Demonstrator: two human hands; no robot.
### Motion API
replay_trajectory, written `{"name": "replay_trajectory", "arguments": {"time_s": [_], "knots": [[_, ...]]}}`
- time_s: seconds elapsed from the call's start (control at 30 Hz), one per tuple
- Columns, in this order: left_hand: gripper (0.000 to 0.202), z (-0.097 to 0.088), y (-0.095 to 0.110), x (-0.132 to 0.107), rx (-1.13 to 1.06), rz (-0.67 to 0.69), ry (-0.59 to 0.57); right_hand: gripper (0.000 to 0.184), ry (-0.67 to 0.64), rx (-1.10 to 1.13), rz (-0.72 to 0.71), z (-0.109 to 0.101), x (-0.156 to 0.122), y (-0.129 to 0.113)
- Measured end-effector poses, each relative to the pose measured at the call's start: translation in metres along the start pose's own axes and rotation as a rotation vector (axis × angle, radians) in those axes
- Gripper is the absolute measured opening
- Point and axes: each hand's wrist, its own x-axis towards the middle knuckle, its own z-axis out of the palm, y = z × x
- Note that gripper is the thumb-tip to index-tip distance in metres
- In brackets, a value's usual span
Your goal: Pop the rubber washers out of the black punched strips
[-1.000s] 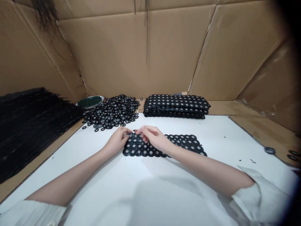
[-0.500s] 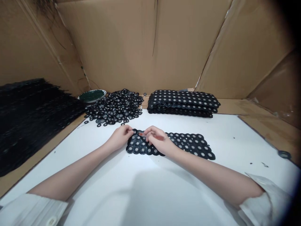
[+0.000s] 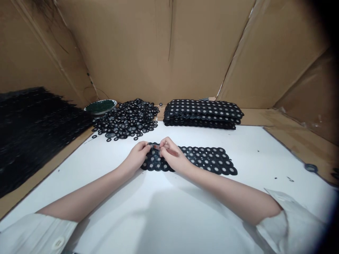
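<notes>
A flat black mat of joined rings with pale grey centres (image 3: 210,160) lies lengthwise on the white tabletop. My left hand (image 3: 137,155) is closed at its far left corner, thumb and fingers pinching the edge there. My right hand (image 3: 174,155) rests over the left part of the mat and grips a slim tool with a reddish-brown handle (image 3: 172,152) like a pen. The tool's tip points left, close to my left fingertips. Its exact kind cannot be made out. My right hand hides part of the mat.
Behind the mat stands a stack of similar mats (image 3: 201,112). A heap of loose black rings (image 3: 129,118) lies to its left, beside a white-rimmed bowl of dark green bits (image 3: 100,106). A large black pile (image 3: 34,137) fills the left. Cardboard walls (image 3: 148,49) enclose the table.
My right hand has moved slightly left and up along the mat, bringing the tool's tip nearer my left fingertips. My left hand stays at the corner. The whole view has shifted slightly.
</notes>
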Motion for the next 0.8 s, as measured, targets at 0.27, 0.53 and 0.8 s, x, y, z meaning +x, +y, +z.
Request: {"name": "replay_trajectory", "arguments": {"time_s": [0.27, 0.53, 0.8], "knots": [[0.016, -0.005, 0.002, -0.007, 0.072, 0.129, -0.058, 0.021, 0.365, 0.167, -0.130, -0.014, -0.001, -0.007], [0.013, -0.005, 0.004, -0.018, 0.394, 0.547, 0.027, 0.018, 0.031, -0.621, -0.663, -0.017, -0.004, -0.005], [0.019, 0.004, 0.004, -0.021, 0.523, 0.668, 0.034, 0.022, 0.074, -0.992, -0.747, -0.020, -0.005, -0.008]]}}
